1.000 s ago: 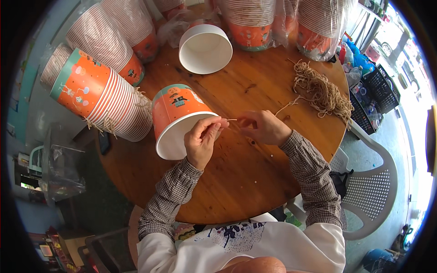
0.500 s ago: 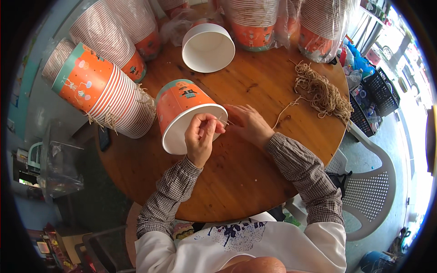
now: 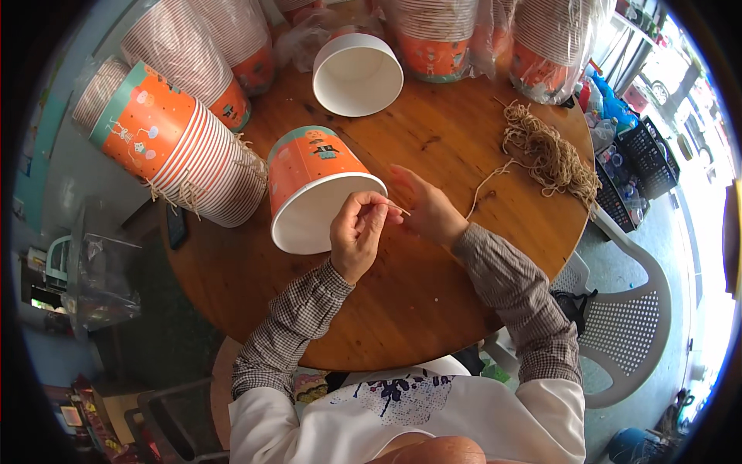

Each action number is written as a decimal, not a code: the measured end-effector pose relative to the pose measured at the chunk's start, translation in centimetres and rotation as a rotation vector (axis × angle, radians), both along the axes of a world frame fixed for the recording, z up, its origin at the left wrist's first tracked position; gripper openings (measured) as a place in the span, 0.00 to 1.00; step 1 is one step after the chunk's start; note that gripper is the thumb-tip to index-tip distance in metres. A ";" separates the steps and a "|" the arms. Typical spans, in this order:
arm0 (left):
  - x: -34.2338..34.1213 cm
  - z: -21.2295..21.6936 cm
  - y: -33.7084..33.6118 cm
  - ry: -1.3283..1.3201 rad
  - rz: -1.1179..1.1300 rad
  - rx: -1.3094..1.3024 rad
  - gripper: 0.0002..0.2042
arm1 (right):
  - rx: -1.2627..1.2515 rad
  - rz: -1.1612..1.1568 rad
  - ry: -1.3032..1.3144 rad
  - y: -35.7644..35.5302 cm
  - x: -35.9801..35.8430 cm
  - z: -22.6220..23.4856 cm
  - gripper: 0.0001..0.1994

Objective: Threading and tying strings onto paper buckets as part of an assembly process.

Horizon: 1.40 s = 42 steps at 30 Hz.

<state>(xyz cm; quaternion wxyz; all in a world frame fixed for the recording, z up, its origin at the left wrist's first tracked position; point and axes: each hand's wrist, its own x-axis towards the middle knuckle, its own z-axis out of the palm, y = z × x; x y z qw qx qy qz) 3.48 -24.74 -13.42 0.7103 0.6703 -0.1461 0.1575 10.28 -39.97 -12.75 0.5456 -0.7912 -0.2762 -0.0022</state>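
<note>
An orange paper bucket (image 3: 313,157) with a green band lies tilted on the table, its white mouth facing me. In front of its rim my left hand (image 3: 360,234) is closed, thumb and forefinger pinching a thin piece of string (image 3: 399,208) whose end pokes out to the right. Just beyond that end is my right hand (image 3: 434,210), with fingers stretched and apart; nothing shows in it. From the heap of tan string (image 3: 545,151) at the right, a strand runs to the table beside my right wrist.
Leaning at the left is a nested stack of orange buckets (image 3: 220,166), with string tied on some rims. Another white-mouthed bucket (image 3: 358,77) lies farther back, before bagged stacks (image 3: 434,39). A phone (image 3: 177,226) lies at the left edge; a plastic chair (image 3: 626,332) stands right.
My left hand has moved slightly right and away from the bucket's rim with the string. My right hand has tilted up, its fingers lifting. The bucket has shifted a little.
</note>
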 end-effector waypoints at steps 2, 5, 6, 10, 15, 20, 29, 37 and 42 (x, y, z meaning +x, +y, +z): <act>-0.1 -0.1 0.0 -0.018 0.003 -0.008 0.05 | -0.169 0.254 0.633 0.0 0.4 1.8 0.12; -0.3 0.0 0.0 0.013 0.083 0.048 0.05 | -0.226 0.179 0.558 -1.5 -1.0 2.3 0.11; -0.3 0.0 -0.2 0.047 0.086 -0.004 0.05 | -0.228 0.188 0.557 -2.0 -1.7 2.1 0.11; -0.3 -0.5 -0.1 0.103 0.099 -0.005 0.05 | -0.171 -0.043 0.144 -3.7 -4.5 1.1 0.09; 0.2 -0.6 -0.2 -0.042 0.154 0.173 0.03 | -0.192 -0.107 -0.225 -4.2 -6.3 1.3 0.08; 0.1 0.3 -0.6 -0.168 0.115 0.409 0.03 | -0.192 -0.149 -0.539 -3.7 -5.2 2.6 0.10; -0.2 0.3 0.1 0.102 -0.029 0.178 0.05 | 0.133 -0.228 -0.058 -3.5 -3.9 2.5 0.06; -0.3 0.7 0.6 0.230 -0.091 0.029 0.06 | 0.171 -0.032 -0.188 -3.8 -4.4 1.5 0.09; -0.4 0.9 0.6 0.234 -0.107 0.026 0.06 | 0.206 -0.009 -0.097 -3.6 -4.2 1.4 0.08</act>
